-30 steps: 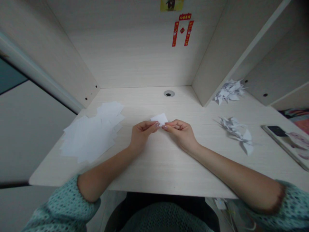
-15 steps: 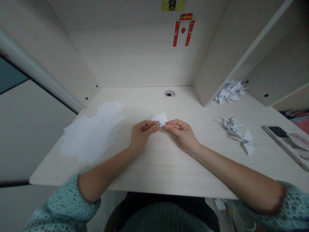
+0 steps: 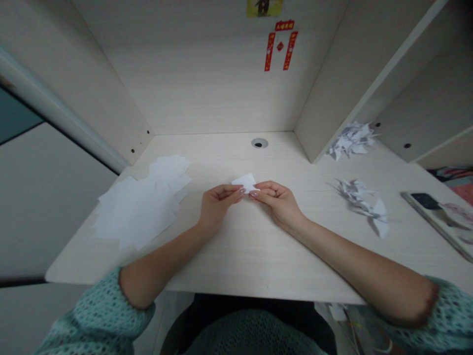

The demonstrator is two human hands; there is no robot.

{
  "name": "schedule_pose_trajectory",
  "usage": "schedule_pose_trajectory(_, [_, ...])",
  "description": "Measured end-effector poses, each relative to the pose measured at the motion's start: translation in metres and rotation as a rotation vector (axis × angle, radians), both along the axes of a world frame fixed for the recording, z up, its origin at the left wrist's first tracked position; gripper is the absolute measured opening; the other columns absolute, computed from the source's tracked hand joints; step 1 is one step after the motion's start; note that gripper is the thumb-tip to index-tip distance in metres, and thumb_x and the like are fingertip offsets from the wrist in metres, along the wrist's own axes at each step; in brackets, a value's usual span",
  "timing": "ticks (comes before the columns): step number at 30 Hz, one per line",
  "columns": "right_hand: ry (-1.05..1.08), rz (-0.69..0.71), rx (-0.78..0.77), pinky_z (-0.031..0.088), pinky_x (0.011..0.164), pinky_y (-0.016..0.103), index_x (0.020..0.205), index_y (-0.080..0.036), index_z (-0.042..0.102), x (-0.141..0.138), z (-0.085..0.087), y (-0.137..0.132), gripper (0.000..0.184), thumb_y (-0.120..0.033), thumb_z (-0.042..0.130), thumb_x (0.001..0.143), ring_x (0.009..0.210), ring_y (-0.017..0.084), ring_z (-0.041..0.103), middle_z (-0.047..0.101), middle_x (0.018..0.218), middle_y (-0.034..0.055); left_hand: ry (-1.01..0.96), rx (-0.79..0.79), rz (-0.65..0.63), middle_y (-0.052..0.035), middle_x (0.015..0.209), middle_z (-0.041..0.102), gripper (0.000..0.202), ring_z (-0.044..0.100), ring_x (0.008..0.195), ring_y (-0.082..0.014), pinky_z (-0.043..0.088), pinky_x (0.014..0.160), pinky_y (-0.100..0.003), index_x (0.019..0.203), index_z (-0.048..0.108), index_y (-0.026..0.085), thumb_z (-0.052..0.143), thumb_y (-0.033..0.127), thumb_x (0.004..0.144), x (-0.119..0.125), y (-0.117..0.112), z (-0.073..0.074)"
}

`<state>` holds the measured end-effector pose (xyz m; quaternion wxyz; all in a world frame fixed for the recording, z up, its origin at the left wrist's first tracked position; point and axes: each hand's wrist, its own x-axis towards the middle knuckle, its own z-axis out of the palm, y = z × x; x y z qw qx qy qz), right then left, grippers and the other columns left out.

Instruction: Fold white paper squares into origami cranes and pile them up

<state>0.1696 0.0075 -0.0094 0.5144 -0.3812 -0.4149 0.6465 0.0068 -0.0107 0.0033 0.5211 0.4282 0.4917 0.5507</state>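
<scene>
A small white piece of paper (image 3: 244,181) is pinched between both hands over the middle of the desk. My left hand (image 3: 219,203) grips its near left edge between thumb and forefinger. On the near right edge, my right hand (image 3: 278,201) pinches it in the same way. The fingertips of the two hands are close together, and they cover part of the paper's near edge. Any folds in it are too small to make out. Left of my left hand lies a spread pile of flat white paper sheets (image 3: 138,204).
Folded white paper pieces (image 3: 364,199) lie right of my right arm, with another heap of folded paper (image 3: 353,140) behind them by the upright panel (image 3: 354,93). A phone (image 3: 439,222) rests at the far right. The desk (image 3: 236,256) has a round cable hole (image 3: 259,143) at the back.
Almost nothing differs. Both hands keep their pinch on the paper, and the fingertips of the right hand have shifted very slightly.
</scene>
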Motion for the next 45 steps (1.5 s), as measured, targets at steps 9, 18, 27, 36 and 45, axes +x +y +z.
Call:
schedule_pose_trajectory(9, [-0.008, -0.015, 0.001, 0.044, 0.054, 0.023, 0.059, -0.019, 0.052, -0.0013, -0.0007, 0.0004, 0.035, -0.031, 0.084, 0.053, 0.051, 0.009, 0.054, 0.053, 0.047, -0.0075, -0.076, 0.002, 0.011, 0.0045, 0.063, 0.071, 0.047, 0.068, 0.062, -0.0134, 0.055, 0.071, -0.028, 0.083, 0.042, 0.022, 0.081, 0.033, 0.059, 0.0015, 0.0008, 0.0038])
schedule_pose_trajectory(18, [-0.032, -0.05, 0.027, 0.039, 0.052, 0.023, 0.054, -0.02, 0.042, 0.0012, -0.0014, 0.0032, 0.045, -0.034, 0.084, 0.054, 0.051, 0.009, 0.048, 0.04, 0.047, -0.0086, 0.008, -0.004, -0.079, -0.0036, 0.08, 0.074, 0.064, 0.07, 0.078, -0.018, 0.052, 0.078, -0.03, 0.115, 0.049, 0.021, 0.08, 0.028, 0.06, -0.0038, 0.0029, 0.0017])
schedule_pose_trajectory(27, [-0.083, -0.039, 0.072, 0.035, 0.048, 0.022, 0.055, -0.02, 0.044, -0.0018, -0.0016, -0.0007, 0.042, -0.037, 0.082, 0.056, 0.048, 0.008, 0.043, 0.043, 0.048, -0.0076, 0.096, 0.042, -0.073, -0.0022, 0.075, 0.073, 0.055, 0.068, 0.069, -0.0161, 0.049, 0.066, -0.025, 0.108, 0.057, 0.019, 0.079, 0.033, 0.06, -0.003, 0.0025, 0.0014])
schedule_pose_trajectory(36, [-0.047, -0.019, 0.079, 0.033, 0.048, 0.022, 0.056, -0.02, 0.046, -0.0021, 0.0003, -0.0013, 0.039, -0.033, 0.082, 0.057, 0.047, 0.007, 0.041, 0.043, 0.047, -0.0085, 0.106, 0.02, -0.05, 0.0021, 0.062, 0.067, 0.045, 0.061, 0.059, -0.0122, 0.046, 0.061, -0.023, 0.1, 0.063, 0.017, 0.079, 0.033, 0.061, -0.0016, 0.0027, 0.0066])
schedule_pose_trajectory(45, [-0.008, -0.027, 0.06, 0.038, 0.053, 0.022, 0.055, -0.019, 0.046, 0.0006, -0.0022, 0.0041, 0.038, -0.028, 0.083, 0.057, 0.048, 0.007, 0.045, 0.042, 0.046, -0.0095, -0.072, -0.077, -0.157, -0.0019, 0.076, 0.072, 0.033, 0.067, 0.073, -0.014, 0.052, 0.079, -0.028, 0.09, 0.069, 0.017, 0.079, 0.031, 0.061, -0.0047, 0.0058, -0.001])
